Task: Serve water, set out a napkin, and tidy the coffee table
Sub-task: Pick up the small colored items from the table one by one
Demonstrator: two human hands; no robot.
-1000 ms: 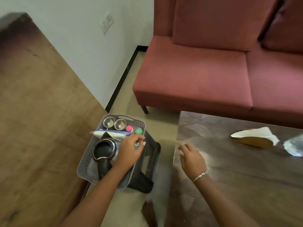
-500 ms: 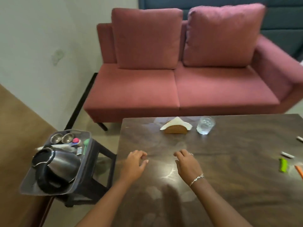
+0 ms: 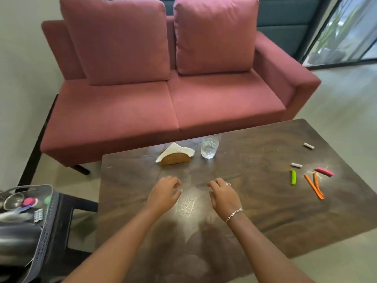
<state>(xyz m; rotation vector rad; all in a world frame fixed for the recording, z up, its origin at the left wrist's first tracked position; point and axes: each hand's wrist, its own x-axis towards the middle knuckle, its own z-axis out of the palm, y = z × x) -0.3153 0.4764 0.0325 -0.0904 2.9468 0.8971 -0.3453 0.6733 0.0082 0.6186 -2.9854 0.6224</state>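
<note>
A dark wooden coffee table [image 3: 255,211] fills the middle of the view. At its far edge a wicker holder [image 3: 175,158] carries a white napkin [image 3: 176,150], and a clear glass of water [image 3: 209,147] stands just to its right. My left hand [image 3: 163,194] and my right hand [image 3: 223,196] hover over the table's middle, side by side, fingers loosely curled, holding nothing. On the right part of the table lie a green clip [image 3: 293,177], orange clips [image 3: 314,184], a pink clip [image 3: 324,171] and two small white pieces [image 3: 296,165].
A grey perforated tray [image 3: 43,227] sits on a dark stool at the left, holding a kettle [image 3: 16,242], steel cups [image 3: 13,201] and small items. A red two-seat sofa [image 3: 163,103] stands behind the table. Glass doors are at the far right.
My left hand left the tray on the stool and came over the table beside my right hand. The view swung right, from the tray to the whole table.
</note>
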